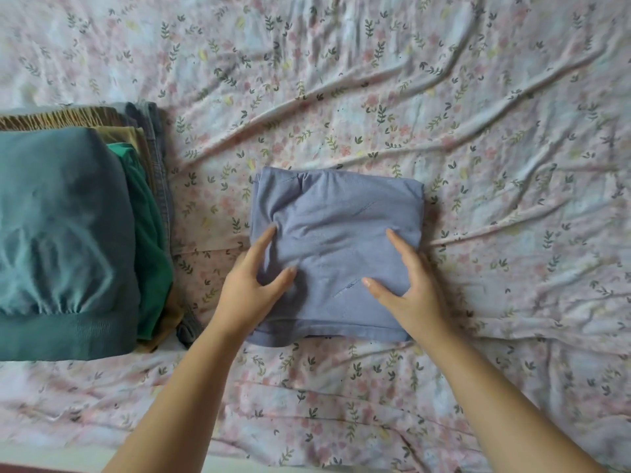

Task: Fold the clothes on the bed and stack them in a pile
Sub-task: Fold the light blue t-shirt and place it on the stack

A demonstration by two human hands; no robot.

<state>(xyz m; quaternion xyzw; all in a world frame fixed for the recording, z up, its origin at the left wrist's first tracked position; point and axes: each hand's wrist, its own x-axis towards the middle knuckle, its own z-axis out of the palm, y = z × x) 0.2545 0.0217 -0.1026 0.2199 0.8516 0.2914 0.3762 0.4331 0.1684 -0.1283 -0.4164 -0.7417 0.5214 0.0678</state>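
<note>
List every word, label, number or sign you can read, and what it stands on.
None can be read. The folded blue garment shows only stitching, the pile of folded clothes no tags or print, the bed sheet only flowers and leaves.

A wrinkled pale sheet, printed with pink flowers and green leaf sprigs, fills the view.
</note>
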